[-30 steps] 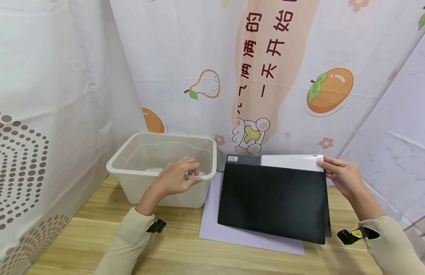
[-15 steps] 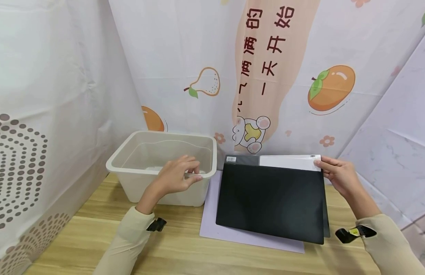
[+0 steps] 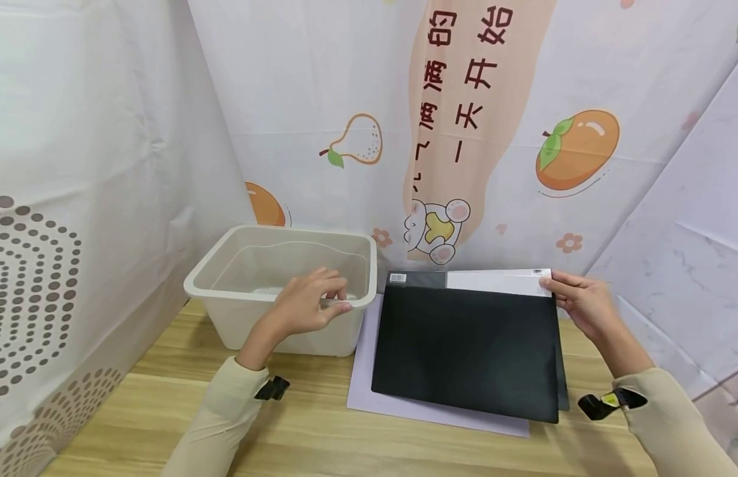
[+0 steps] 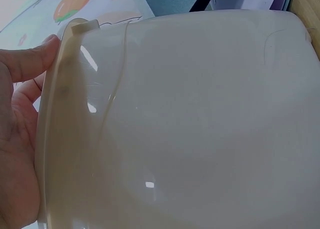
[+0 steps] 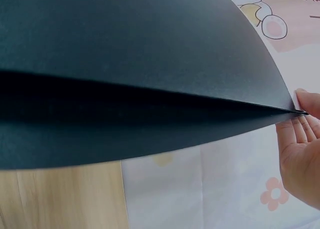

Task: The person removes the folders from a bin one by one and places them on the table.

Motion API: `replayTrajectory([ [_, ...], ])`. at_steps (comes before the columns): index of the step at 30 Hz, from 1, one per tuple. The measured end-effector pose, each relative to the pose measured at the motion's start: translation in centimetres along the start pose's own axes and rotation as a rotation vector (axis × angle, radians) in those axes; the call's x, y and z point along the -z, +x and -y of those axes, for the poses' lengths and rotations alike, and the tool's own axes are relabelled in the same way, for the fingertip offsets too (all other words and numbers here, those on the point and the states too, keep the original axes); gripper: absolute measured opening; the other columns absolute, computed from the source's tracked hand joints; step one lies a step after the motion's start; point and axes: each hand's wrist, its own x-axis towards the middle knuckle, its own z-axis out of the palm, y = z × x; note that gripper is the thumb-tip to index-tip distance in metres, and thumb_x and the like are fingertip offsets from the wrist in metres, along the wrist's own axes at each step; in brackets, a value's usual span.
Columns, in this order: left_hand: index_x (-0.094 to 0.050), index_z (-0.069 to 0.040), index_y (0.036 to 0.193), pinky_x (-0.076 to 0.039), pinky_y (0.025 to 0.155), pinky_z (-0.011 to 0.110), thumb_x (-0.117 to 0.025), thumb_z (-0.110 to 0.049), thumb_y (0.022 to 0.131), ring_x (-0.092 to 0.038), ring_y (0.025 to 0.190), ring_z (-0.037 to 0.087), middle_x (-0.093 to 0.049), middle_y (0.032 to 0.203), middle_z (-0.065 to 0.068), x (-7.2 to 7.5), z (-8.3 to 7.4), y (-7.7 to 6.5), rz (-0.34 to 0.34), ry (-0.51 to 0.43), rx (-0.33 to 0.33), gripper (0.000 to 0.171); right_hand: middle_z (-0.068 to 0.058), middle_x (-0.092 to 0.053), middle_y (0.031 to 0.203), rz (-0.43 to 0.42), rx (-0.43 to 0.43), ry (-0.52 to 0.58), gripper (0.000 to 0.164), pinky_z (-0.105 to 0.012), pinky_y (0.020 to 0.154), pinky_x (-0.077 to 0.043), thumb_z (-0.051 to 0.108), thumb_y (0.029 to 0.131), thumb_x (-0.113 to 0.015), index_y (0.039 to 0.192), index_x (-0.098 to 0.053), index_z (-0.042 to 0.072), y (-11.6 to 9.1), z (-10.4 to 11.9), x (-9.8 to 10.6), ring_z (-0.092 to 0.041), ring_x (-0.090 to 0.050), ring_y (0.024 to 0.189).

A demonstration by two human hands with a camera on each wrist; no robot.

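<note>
My left hand [image 3: 306,303] grips the near right part of the rim of a cream plastic bin [image 3: 234,324], thumb outside and fingers curled over the inside. In the left wrist view the bin's smooth wall [image 4: 200,119] fills most of the picture. My right hand [image 3: 583,305] pinches the top right corner of a black folder [image 3: 464,354], at the end of its spine. A white label strip and a small barcode run along that spine. From there the covers hang down and part slightly, as the right wrist view shows at the folder [image 5: 150,44].
Under the folder, a flat lavender sheet [image 3: 417,412] lies on the wooden table [image 3: 321,437]. Behind stands a printed fabric backdrop [image 3: 297,86] with fruit and writing. More fabric [image 3: 124,132] hangs at the left side.
The folder and my right hand have shifted slightly to the left. My left hand has stayed on the bin's rim. The camera's view has tilted down a little.
</note>
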Motion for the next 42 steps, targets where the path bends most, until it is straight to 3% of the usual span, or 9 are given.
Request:
replayTrajectory([
  [7,-0.054,-0.026,0.081,-0.032,0.056,0.024,-0.074,-0.034,0.091,-0.043,0.076,0.007,-0.047,0.079,-0.010,0.1,0.0,0.0,-0.003,-0.002,0.004,0.024,0.005,-0.077,0.097,-0.007,-0.001,-0.025,0.030,-0.019,0.070,-0.055,-0.006,0.096,-0.063,0.101,-0.080,0.017,0.1,-0.2,-0.1,-0.004,-0.064,0.080],
  [13,-0.054,-0.026,0.081,-0.033,0.057,0.024,-0.074,-0.034,0.091,-0.043,0.075,0.007,-0.047,0.079,-0.010,0.0,0.0,0.0,-0.010,-0.003,-0.001,0.024,0.005,-0.067,0.082,-0.023,0.005,-0.045,0.028,-0.027,0.060,-0.032,-0.006,0.096,-0.063,0.099,-0.080,0.016,0.1,-0.6,-0.1,-0.010,-0.044,0.066],
  [16,-0.054,-0.026,0.080,-0.033,0.057,0.024,-0.074,-0.034,0.091,-0.044,0.075,0.007,-0.046,0.079,-0.011,0.0,0.0,0.0,-0.011,-0.003,0.000,0.024,0.004,-0.064,0.079,-0.027,0.008,-0.041,0.027,-0.029,0.061,-0.029,-0.006,0.095,-0.064,0.098,-0.080,0.015,0.1,-0.8,-0.2,-0.011,-0.041,0.065],
  [21,-0.054,-0.026,0.080,-0.033,0.057,0.024,-0.074,-0.035,0.091,-0.044,0.075,0.007,-0.046,0.078,-0.011,0.0,-0.1,-0.1,-0.013,-0.003,0.003,0.024,0.009,-0.069,0.085,-0.030,-0.006,-0.040,0.029,-0.021,0.061,-0.042,-0.006,0.095,-0.064,0.098,-0.081,0.017,0.0,-0.9,-0.2,-0.004,-0.051,0.069],
  [26,-0.054,-0.026,0.080,-0.032,0.057,0.023,-0.074,-0.035,0.091,-0.043,0.074,0.006,-0.045,0.077,-0.011,0.1,-0.2,-0.1,-0.013,-0.008,0.007,0.024,0.012,-0.075,0.100,-0.018,-0.020,-0.020,0.034,-0.019,0.074,-0.058,-0.007,0.095,-0.063,0.096,-0.080,0.022,0.0,-1.0,-0.2,-0.001,-0.070,0.088],
  [38,-0.055,-0.026,0.080,-0.032,0.056,0.023,-0.074,-0.035,0.091,-0.044,0.071,0.006,-0.045,0.078,-0.010,0.0,0.0,-0.1,-0.015,-0.012,0.004,0.024,0.016,-0.074,0.103,0.004,-0.042,-0.031,0.033,-0.019,0.076,-0.058,-0.004,0.096,-0.063,0.097,-0.079,0.024,0.2,-1.3,-0.6,-0.002,-0.072,0.092],
  [42,-0.055,-0.026,0.081,-0.032,0.056,0.023,-0.074,-0.036,0.091,-0.044,0.071,0.006,-0.045,0.077,-0.010,0.0,0.1,-0.1,-0.017,-0.010,0.004,0.024,0.018,-0.070,0.108,-0.006,-0.053,-0.070,0.027,-0.018,0.079,-0.057,0.000,0.096,-0.065,0.105,-0.076,0.022,0.2,-1.6,-0.5,0.001,-0.071,0.095],
])
